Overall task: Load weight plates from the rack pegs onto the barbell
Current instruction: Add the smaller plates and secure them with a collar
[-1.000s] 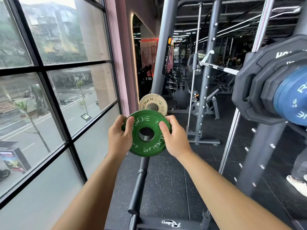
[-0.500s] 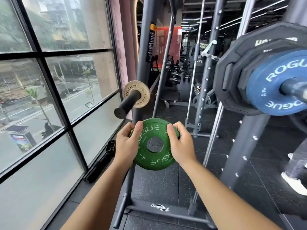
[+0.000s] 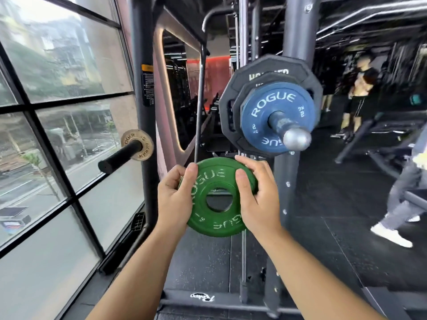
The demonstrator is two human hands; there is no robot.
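A small green weight plate (image 3: 216, 221) marked ROGUE is held upright in front of me by both hands. My left hand (image 3: 175, 199) grips its left rim and my right hand (image 3: 256, 196) grips its right rim. Just above and to the right, the barbell sleeve end (image 3: 295, 137) points toward me. A blue plate (image 3: 261, 116) sits on that sleeve with two larger black plates (image 3: 227, 107) behind it. To the left, a black rack peg (image 3: 120, 155) carries one small tan plate (image 3: 145, 144).
A dark rack upright (image 3: 143, 93) stands between the peg and the barbell, with the rack base bar (image 3: 184, 299) on the black rubber floor. A large window (image 3: 57, 112) fills the left side. People stand and walk at the right (image 3: 360, 88).
The view has swung right: the loaded barbell end has come to the middle, above the green plate. The peg with the tan plate has slid left. Both hands keep their grip.
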